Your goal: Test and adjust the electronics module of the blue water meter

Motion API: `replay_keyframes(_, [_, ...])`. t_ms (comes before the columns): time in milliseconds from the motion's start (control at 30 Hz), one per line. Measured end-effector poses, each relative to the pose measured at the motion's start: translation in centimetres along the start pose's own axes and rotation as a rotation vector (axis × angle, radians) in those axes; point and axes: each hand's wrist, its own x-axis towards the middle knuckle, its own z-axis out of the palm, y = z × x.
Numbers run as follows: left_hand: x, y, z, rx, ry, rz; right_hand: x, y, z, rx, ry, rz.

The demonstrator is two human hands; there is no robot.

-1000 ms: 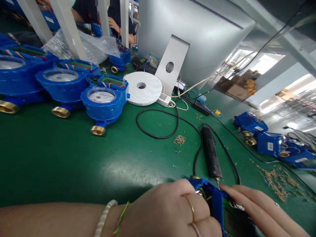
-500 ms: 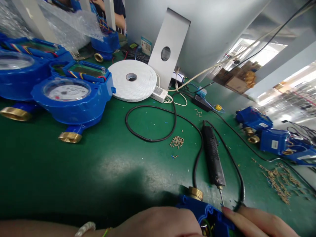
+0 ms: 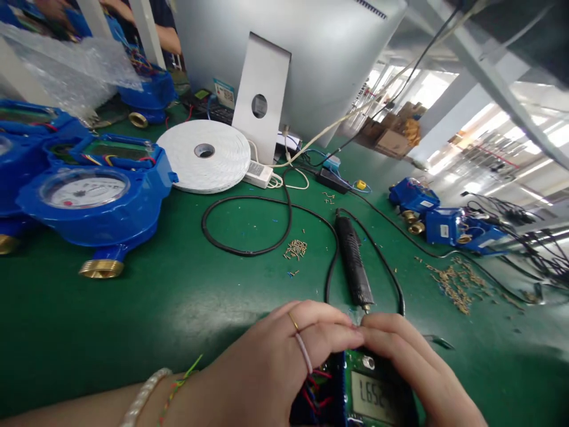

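Both my hands are at the bottom edge, closed round a blue water meter [image 3: 338, 403] whose lid is open. Its green circuit board with a lit number display [image 3: 372, 394] and red and blue wires [image 3: 313, 394] shows between my fingers. My left hand [image 3: 275, 362], with rings and wrist bracelets, grips the meter's left side. My right hand [image 3: 413, 362] curls over the top right, fingertips meeting the left ones above the board. A black electric screwdriver [image 3: 353, 261] lies on the green mat just beyond my fingers.
Large blue meters with brass fittings [image 3: 89, 201] stand at left. A white tape roll [image 3: 204, 155], a monitor stand [image 3: 260, 98], black cables [image 3: 249, 225], screw piles [image 3: 296, 249] and smaller blue valve units [image 3: 427, 216] lie further back. Another person's arm [image 3: 166, 35] shows at top left.
The view swung left and down, so the meter's board and display now show. My hands closed in over the meter, fingertips meeting above it.
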Motion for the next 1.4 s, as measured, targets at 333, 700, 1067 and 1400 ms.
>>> replay_keyframes(333, [-0.6, 0.0, 1.1, -0.111, -0.043, -0.193, -0.3, -0.3, 0.6, 0.357, -0.026, 0.087])
replay_keyframes(700, [-1.2, 0.4, 1.8, -0.053, -0.002, -0.206, -2.6, 0.6, 0.6, 0.714, -0.017, 0.188])
replay_keyframes(1067, [-1.4, 0.4, 1.7, -0.014, -0.028, -0.242, -6.6, 1.5, 3.5, 1.384, 0.211, 0.29])
replay_keyframes(1400, [-1.6, 0.5, 2.3, 0.036, 0.088, -0.298, -6.0, -0.2, 5.4, 1.656, 0.327, 0.387])
